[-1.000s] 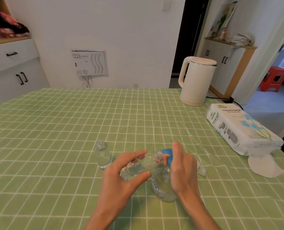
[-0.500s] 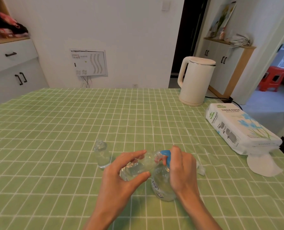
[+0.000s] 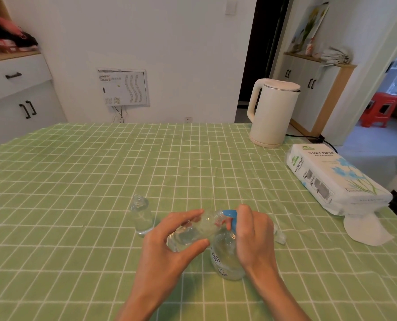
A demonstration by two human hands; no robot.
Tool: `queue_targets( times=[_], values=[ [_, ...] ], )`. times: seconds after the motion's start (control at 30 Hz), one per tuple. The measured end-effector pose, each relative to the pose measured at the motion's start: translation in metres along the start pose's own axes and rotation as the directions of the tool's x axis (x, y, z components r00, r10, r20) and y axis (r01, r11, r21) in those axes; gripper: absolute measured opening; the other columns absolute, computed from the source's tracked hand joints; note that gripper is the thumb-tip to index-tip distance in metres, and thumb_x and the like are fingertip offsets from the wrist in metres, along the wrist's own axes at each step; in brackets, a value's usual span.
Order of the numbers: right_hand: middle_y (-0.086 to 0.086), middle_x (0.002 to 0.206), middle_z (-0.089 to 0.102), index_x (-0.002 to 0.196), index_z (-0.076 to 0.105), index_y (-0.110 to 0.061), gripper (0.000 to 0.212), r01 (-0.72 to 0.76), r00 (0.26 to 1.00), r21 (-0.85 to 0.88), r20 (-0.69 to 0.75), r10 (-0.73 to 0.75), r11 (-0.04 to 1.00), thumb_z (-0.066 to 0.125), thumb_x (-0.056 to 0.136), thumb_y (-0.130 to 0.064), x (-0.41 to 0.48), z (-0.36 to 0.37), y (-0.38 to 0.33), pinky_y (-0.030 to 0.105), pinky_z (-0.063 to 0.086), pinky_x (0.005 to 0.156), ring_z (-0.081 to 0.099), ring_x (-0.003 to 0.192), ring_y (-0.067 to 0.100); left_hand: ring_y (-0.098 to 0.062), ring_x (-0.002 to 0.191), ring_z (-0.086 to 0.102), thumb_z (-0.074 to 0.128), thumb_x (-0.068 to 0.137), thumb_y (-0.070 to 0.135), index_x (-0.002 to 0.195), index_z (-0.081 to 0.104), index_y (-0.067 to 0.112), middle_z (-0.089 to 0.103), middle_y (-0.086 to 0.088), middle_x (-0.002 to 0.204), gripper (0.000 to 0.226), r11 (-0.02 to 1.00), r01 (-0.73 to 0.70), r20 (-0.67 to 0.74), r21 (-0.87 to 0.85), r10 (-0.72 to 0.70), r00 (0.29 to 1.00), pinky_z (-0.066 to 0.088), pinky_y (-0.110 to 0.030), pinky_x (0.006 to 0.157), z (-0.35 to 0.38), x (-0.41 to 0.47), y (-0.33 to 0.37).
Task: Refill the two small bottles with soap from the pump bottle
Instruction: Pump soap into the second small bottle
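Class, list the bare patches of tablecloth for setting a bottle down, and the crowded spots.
Bare: tablecloth left of the standing small bottle; the middle, up to the kettle. Crowded: front centre, where the left hand holds the tilted small bottle at the pump bottle under the right hand; the right edge by the tissue pack.

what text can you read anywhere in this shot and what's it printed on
"TISSUE PAPER": on the tissue pack, printed on its top and again on its left side.
Smaller print on the tissue pack: too small to read.
Label on the pump bottle: dark marks, too blurred to read.
Print on the wall panel: too small to read.
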State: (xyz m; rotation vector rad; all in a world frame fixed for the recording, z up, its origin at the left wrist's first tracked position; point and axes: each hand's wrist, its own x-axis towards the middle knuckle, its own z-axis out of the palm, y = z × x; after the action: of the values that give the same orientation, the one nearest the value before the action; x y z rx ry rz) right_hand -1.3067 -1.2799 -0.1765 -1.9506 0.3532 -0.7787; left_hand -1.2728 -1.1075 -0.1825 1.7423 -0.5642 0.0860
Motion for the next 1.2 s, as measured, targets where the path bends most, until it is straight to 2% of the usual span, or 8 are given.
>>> queue_targets(
  times=[0.27,0.33,0.5,0.67,0.8,1.0,1.13,1.2],
  values=[
    [-0.015,0.045,0.062,0.044,0.058,-0.028,0.074,-0.051,0.999,0.07,-0.01,0.052,0.996,0.02,0.094,-0.068,-0.0025,0.0043,0.0029,0.026,0.041,0.052,0.049,0.04,0.005,-0.009,0.109,0.069,0.093,0.073,0.011,0.118,0.077,0.039,0.079,0.018,0.11,0.055,1.0,0.007,-0.006,-0.008,-0.007,1.0,0.044,-0.005,0.092,-0.0006,-0.0004,-0.0015],
    [-0.014,0.044,0.061,0.046,0.062,-0.04,0.07,-0.055,0.998,0.059,-0.012,0.056,0.997,0.02,0.094,-0.068,-0.0026,0.0038,0.0015,0.032,0.041,0.055,0.048,0.04,0.006,-0.009,0.109,0.069,0.093,0.073,0.011,0.118,0.077,0.039,0.079,0.018,0.11,0.055,1.0,0.006,-0.007,-0.006,-0.006,1.0,0.045,-0.005,0.091,-0.0007,0.0001,-0.0017],
    [-0.02,0.037,0.047,0.038,0.053,-0.034,0.062,-0.042,0.999,0.055,0.008,0.042,0.998,0.028,0.091,-0.053,-0.0008,0.0024,0.0003,0.017,0.029,0.05,0.044,0.038,0.004,-0.007,0.109,0.069,0.093,0.073,0.011,0.118,0.077,0.039,0.079,0.018,0.11,0.055,1.0,0.005,0.0,-0.007,-0.005,1.0,0.044,-0.004,0.091,-0.0001,0.0007,-0.0008],
    [0.0,0.043,0.056,0.049,0.052,-0.002,0.058,-0.034,0.999,0.021,0.015,0.034,0.999,0.032,0.083,-0.045,0.001,0.0008,0.0037,0.026,0.034,0.048,0.049,0.043,0.011,-0.005,0.11,0.069,0.093,0.073,0.01,0.117,0.077,0.041,0.078,0.019,0.11,0.055,1.0,-0.006,0.005,-0.004,0.006,1.0,0.044,-0.004,0.092,0.0013,0.0009,0.0003],
    [-0.017,0.038,0.048,0.04,0.052,-0.024,0.065,-0.057,0.998,0.039,0.012,0.056,0.998,0.029,0.093,-0.052,-0.0013,0.0025,0.0009,0.02,0.03,0.051,0.048,0.042,0.006,-0.009,0.108,0.07,0.093,0.073,0.012,0.117,0.077,0.042,0.079,0.018,0.11,0.055,1.0,-0.005,-0.008,-0.006,0.005,1.0,0.044,-0.005,0.091,0.0015,0.0008,-0.0007],
    [-0.011,0.04,0.054,0.046,0.063,-0.034,0.075,-0.079,0.997,0.049,0.001,0.079,0.996,0.018,0.094,-0.069,-0.0021,0.0035,0.0023,0.031,0.036,0.055,0.048,0.04,0.007,-0.007,0.109,0.069,0.093,0.074,0.013,0.117,0.077,0.043,0.078,0.02,0.11,0.056,1.0,-0.007,-0.01,0.0,0.007,1.0,0.044,-0.005,0.092,-0.0003,0.0006,-0.002],
    [-0.02,0.04,0.052,0.042,0.054,-0.026,0.063,-0.079,0.997,0.066,0.015,0.078,0.995,0.025,0.087,-0.06,-0.0005,0.0027,0.0015,0.021,0.034,0.051,0.049,0.04,0.004,-0.006,0.11,0.069,0.093,0.074,0.014,0.117,0.077,0.043,0.078,0.02,0.111,0.055,1.0,-0.007,-0.003,0.004,0.007,1.0,0.044,-0.005,0.093,0.0005,0.0006,-0.0009],
    [-0.008,0.045,0.06,0.046,0.06,-0.015,0.063,-0.066,0.998,0.045,0.024,0.065,0.997,0.028,0.083,-0.054,0.0004,0.0016,0.0025,0.025,0.035,0.05,0.049,0.043,0.007,-0.004,0.11,0.069,0.093,0.074,0.013,0.117,0.077,0.042,0.078,0.021,0.111,0.055,1.0,-0.009,-0.001,0.003,0.009,1.0,0.043,-0.004,0.093,0.0009,0.0006,-0.0002]
  ],
)
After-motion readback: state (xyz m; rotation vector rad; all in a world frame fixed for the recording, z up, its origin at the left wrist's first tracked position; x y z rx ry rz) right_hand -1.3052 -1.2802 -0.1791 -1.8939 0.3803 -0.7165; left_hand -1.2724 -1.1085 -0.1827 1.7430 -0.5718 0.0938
